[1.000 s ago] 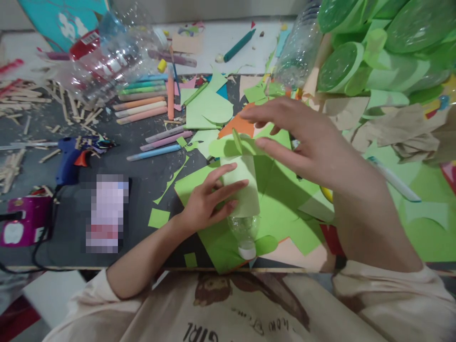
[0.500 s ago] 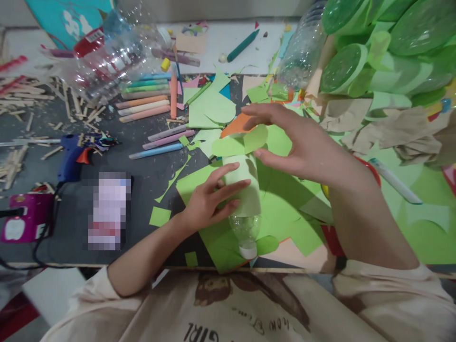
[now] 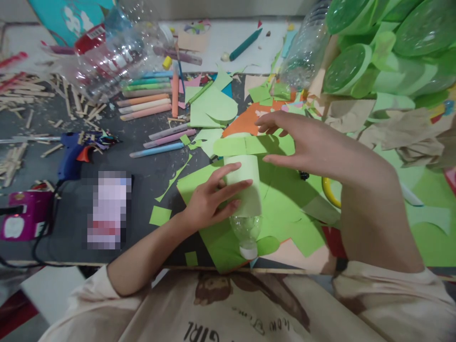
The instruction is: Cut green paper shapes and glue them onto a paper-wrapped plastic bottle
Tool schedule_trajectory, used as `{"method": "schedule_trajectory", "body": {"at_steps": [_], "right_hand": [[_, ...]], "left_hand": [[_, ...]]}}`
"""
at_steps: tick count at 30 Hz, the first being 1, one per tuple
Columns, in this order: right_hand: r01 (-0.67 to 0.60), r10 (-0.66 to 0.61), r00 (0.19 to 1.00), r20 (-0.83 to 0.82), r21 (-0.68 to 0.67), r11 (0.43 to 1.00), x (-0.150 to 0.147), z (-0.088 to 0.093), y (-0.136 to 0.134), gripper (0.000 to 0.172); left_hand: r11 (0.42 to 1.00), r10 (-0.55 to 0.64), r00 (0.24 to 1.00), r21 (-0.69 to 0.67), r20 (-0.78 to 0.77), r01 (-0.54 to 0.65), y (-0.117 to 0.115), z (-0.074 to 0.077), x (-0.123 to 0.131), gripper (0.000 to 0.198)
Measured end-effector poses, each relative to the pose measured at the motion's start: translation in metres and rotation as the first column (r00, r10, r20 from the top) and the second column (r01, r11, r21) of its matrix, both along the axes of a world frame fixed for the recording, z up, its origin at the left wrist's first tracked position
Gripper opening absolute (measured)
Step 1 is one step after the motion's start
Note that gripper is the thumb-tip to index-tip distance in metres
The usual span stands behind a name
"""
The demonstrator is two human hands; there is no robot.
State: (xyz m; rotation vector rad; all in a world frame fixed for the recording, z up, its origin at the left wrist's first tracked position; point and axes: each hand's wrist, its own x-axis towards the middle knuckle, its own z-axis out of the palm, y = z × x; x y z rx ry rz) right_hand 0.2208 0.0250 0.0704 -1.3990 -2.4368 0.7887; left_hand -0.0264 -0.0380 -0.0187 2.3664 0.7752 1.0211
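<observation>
A clear plastic bottle [image 3: 246, 228] wrapped in pale green paper lies on green paper sheets, its white cap toward me. My left hand [image 3: 213, 197] rests on the wrapped bottle, fingers spread across it and holding it down. Across the bottle's far end lies a bright green paper strip [image 3: 233, 146] with a rounded left end. My right hand [image 3: 295, 142] is just right of the bottle, over the strip's right part, with thumb and fingers apart. A rounded green paper piece [image 3: 268, 245] lies beside the cap.
A glue gun [image 3: 71, 156], a phone [image 3: 109, 209] and a purple box [image 3: 26, 216] are on the left. Markers [image 3: 146, 102] and clear bottles [image 3: 117, 57] lie farther back. Green bottles [image 3: 347, 69] and crumpled brown paper [image 3: 409, 135] occupy the right.
My right hand has moved slightly right, and its fingers have come off the strip's right end. That end, raised before, now lies flatter out to the right. My left hand has stayed in place.
</observation>
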Motion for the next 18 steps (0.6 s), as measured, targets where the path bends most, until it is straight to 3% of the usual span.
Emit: {"method": "schedule_trajectory", "body": {"at_steps": [7,12,18], "right_hand": [[0.042,-0.043,0.999,0.014,0.037,0.998,0.001,-0.002,0.001,0.039],[0.065,-0.062,0.991,-0.118,0.022,0.998,0.002,0.004,0.001,0.033],[0.015,-0.061,0.934,-0.353,-0.131,0.991,-0.006,0.005,0.0,0.036]], "left_hand": [[1.0,-0.002,1.0,0.003,-0.014,0.002,0.0,-0.001,-0.001,0.047],[0.999,0.018,0.999,0.031,-0.035,-0.017,0.0,-0.001,0.0,0.043],[1.0,0.018,0.999,0.012,-0.045,-0.017,-0.001,0.0,-0.001,0.043]]}}
